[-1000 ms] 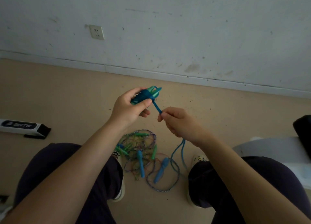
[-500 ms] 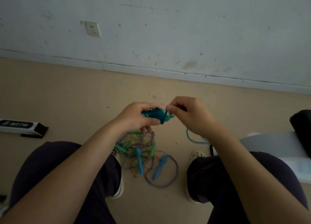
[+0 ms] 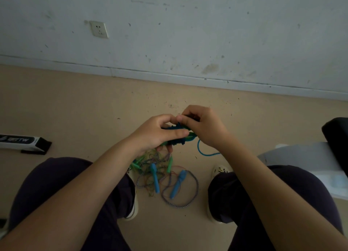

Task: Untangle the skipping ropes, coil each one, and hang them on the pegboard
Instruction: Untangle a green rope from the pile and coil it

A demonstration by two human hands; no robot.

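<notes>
The blue skipping rope (image 3: 177, 135) lay bundled crosswise in the left hand's (image 3: 152, 135) grip; the right hand (image 3: 203, 126), touching its right end, pinched the trailing cord.

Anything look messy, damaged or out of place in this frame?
Mainly the tangled ropes heaped on the floor between the shoes, not yet sorted. The wall is scuffed and stained, and dark specks litter the floor. No pegboard is in view.

Held rope (image 3: 202, 151): blue, green handles (image 3: 190, 135). Floor (image 3: 75, 109): beige. Striped rope (image 3: 188, 203): blue-white twist, blue handles (image 3: 178, 184). Wall (image 3: 188, 33): white, scuffed. Trousers (image 3: 47, 184): dark navy.
</notes>
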